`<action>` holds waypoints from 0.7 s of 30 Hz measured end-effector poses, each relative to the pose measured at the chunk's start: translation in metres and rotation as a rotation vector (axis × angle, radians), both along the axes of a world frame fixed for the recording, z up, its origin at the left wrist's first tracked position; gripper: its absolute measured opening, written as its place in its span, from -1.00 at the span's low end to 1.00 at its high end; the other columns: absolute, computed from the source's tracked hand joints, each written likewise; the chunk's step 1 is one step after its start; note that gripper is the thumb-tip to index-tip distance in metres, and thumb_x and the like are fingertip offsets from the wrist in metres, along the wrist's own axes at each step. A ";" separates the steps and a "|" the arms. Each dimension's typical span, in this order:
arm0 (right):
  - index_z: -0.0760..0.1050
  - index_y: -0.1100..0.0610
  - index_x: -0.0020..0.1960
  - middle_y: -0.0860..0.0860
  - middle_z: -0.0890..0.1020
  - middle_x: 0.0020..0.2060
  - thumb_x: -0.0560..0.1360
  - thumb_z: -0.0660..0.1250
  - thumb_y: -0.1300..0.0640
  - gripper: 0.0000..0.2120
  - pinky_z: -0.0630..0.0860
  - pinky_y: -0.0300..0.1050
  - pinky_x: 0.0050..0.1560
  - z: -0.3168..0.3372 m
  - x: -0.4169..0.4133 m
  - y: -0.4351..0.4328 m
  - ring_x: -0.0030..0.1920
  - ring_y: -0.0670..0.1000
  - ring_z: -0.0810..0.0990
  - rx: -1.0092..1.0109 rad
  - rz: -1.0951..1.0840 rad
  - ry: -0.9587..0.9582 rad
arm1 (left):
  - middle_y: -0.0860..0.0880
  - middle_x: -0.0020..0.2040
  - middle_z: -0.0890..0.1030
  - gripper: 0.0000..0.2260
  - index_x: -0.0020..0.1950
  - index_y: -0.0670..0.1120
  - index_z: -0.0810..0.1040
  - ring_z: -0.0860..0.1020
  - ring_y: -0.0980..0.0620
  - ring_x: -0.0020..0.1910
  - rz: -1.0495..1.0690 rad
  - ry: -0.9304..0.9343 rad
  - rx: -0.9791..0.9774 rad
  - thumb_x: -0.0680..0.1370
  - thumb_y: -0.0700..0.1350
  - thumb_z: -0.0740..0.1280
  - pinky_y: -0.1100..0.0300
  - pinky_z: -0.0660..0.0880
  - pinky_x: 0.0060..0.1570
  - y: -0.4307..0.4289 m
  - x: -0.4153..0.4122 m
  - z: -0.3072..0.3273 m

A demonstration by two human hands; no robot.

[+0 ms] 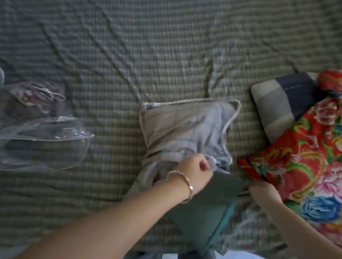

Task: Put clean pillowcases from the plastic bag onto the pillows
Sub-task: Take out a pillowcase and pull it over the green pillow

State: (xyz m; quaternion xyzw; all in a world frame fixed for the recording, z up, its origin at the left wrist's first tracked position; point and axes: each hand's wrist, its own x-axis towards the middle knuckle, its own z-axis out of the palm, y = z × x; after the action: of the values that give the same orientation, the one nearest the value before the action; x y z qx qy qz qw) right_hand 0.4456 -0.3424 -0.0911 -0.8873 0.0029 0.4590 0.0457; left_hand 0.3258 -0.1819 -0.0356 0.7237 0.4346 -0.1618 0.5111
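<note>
On the checked bedspread (131, 46), near the bed's front edge, lies a dark green pillow (203, 209) with its far end tucked into a pale blue-grey pillowcase (184, 128). Pillow and case lie in one line, running from the near edge away toward the middle of the bed and leaning a little to the left at the far end; the case's closed, piped end points away, its open mouth toward the person. The left hand (195, 171), a bracelet (183, 182) at its wrist, is closed in a fist on the bunched cloth at the mouth of the case, on top of the pillow. The right hand (262, 193) sits at the pillow's right corner, close under the flowered quilt; it is blurred, and I cannot tell whether it grips anything. To the left, well apart, lies the clear plastic bag (36, 125) with folded cloth showing through it. To the right, a red flowered quilt (312, 158) crowds in just beside the case, partly covering a second pillow (281, 104) in grey and navy blocks.
</note>
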 end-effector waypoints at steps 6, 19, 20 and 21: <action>0.56 0.14 0.12 0.05 0.54 0.05 0.51 0.24 0.25 -0.78 0.46 -0.08 0.05 0.003 0.000 0.052 0.01 0.05 0.51 0.422 0.200 -0.275 | -0.13 0.04 0.51 -0.86 0.03 -0.16 0.54 0.50 -0.13 0.05 0.137 0.093 0.485 0.48 -0.22 0.30 0.09 0.42 0.06 0.063 -0.034 -0.075; 0.58 0.13 0.14 0.09 0.59 0.08 0.47 0.25 0.17 -0.72 0.42 -0.12 0.08 -0.095 0.006 0.126 0.11 0.13 0.54 0.584 0.997 -0.208 | -0.05 -0.36 0.59 -0.85 -0.13 -0.01 0.39 0.54 -0.01 -0.32 -0.360 -0.511 0.547 0.57 -0.01 0.12 0.14 0.44 -0.37 0.037 -0.025 -0.119; 0.64 0.10 -0.01 0.06 0.66 -0.10 0.45 0.24 0.09 -0.76 0.51 -0.15 -0.12 -0.094 0.008 0.112 -0.10 0.11 0.64 0.626 0.999 -0.166 | -0.01 -0.39 0.58 -0.83 -0.14 -0.01 0.41 0.56 -0.01 -0.38 -0.442 -0.465 0.527 0.56 0.02 0.11 0.19 0.42 -0.47 0.035 -0.030 -0.118; 0.64 0.05 -0.12 0.01 0.67 -0.22 0.48 0.15 -0.05 -0.68 0.53 -0.21 -0.26 -0.088 0.012 0.095 -0.24 0.06 0.65 0.574 1.007 -0.095 | 0.00 -0.37 0.59 -0.82 -0.13 -0.01 0.45 0.58 0.01 -0.39 -0.528 -0.366 0.519 0.56 0.02 0.12 0.23 0.41 -0.49 0.039 -0.033 -0.117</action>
State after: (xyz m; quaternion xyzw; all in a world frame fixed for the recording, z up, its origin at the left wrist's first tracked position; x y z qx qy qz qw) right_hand 0.4577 -0.2474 -0.1793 -0.7511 -0.5460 0.3661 0.0608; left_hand 0.2924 -0.1424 -0.1525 0.9321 0.1625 -0.0409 0.3212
